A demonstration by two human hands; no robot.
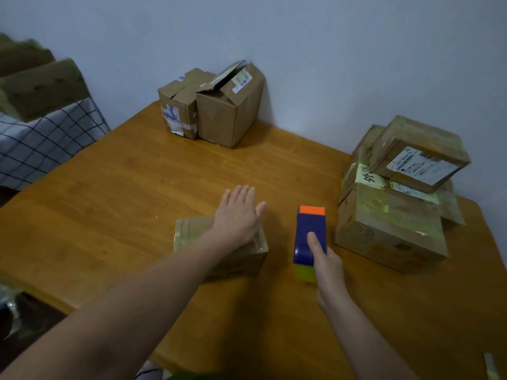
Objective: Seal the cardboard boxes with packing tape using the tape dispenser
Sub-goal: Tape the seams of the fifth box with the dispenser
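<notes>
L hand (238, 212): fingers (242, 192) straight, palm on box (192, 234). R hand (327, 266) grips dispenser (311, 229), index along top, just right of L fingers. Box prob. light, stiff, taped top slick; hold sides. Dispenser rigid plastic; hold body.

A home: checked bedding (41, 149) left of the left hand (238, 212), wooden table (123, 187) under it, used boxes (211, 105) beyond.

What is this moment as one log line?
left hand: open, over small box | right hand: grips tape dispenser | open-flap box: far edge
</notes>
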